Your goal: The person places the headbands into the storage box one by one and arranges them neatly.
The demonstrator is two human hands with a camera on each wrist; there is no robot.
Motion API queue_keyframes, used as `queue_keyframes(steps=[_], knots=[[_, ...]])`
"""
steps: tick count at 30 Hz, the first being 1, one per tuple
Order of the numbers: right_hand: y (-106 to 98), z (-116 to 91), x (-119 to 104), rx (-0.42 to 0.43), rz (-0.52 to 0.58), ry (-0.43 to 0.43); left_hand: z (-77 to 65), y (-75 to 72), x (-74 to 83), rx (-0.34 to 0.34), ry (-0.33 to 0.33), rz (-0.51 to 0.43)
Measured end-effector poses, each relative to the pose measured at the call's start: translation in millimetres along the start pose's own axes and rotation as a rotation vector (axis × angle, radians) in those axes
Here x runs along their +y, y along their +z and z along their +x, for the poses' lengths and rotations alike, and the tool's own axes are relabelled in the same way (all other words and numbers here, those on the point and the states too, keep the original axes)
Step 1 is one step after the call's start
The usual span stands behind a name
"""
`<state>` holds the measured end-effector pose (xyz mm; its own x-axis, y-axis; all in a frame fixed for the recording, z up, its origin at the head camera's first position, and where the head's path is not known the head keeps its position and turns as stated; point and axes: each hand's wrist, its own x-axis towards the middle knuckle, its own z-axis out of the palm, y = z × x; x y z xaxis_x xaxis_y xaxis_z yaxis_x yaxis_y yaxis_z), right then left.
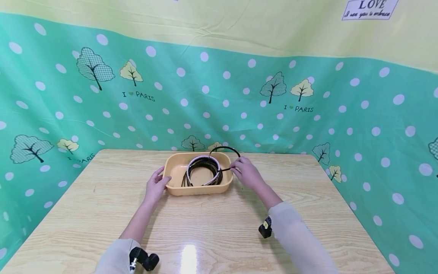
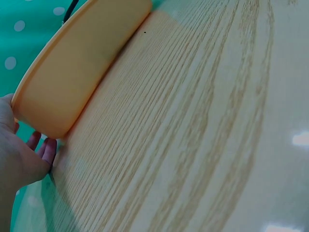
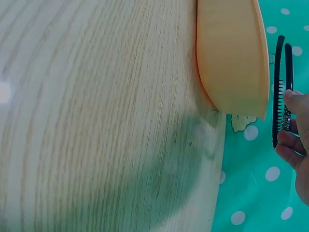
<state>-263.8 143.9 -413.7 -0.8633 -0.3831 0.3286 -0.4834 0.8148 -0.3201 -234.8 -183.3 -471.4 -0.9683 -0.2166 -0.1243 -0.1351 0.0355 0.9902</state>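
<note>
A pale orange plastic basin (image 1: pixel 196 191) stands near the far side of the table. Its left end is held by my left hand (image 1: pixel 156 185), the thumb over the rim and the fingers against the outer wall. Inside lies a nested bunch of dark toothed headbands (image 1: pixel 205 164), with a pale pinkish one (image 1: pixel 189 173) among them. Above the basin's right end, my right hand (image 1: pixel 247 173) grips a black headband (image 1: pixel 226 147). In the right wrist view, that headband (image 3: pixel 278 63) shows comb teeth and a sparkly part between the fingers. The basin's inside is hidden from both wrist views.
The light wood table (image 1: pixel 212 232) ends at a green dotted curtain (image 1: pixel 226 114) behind and on both sides. A small black camera (image 1: pixel 145 259) sits on the left wrist and another (image 1: pixel 265 227) on the right.
</note>
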Motion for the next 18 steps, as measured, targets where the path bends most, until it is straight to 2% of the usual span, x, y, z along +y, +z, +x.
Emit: queue_keyframes(steps=[13,18], knots=[[4.8,2.1,-12.0,0.003,0.018,-0.023,-1.1,-1.1,1.6,-0.006,0.015,-0.015],[6.5,1.6,-14.7,0.018,0.011,-0.046,0.1,-1.4,1.6,-0.012,0.000,-0.025]])
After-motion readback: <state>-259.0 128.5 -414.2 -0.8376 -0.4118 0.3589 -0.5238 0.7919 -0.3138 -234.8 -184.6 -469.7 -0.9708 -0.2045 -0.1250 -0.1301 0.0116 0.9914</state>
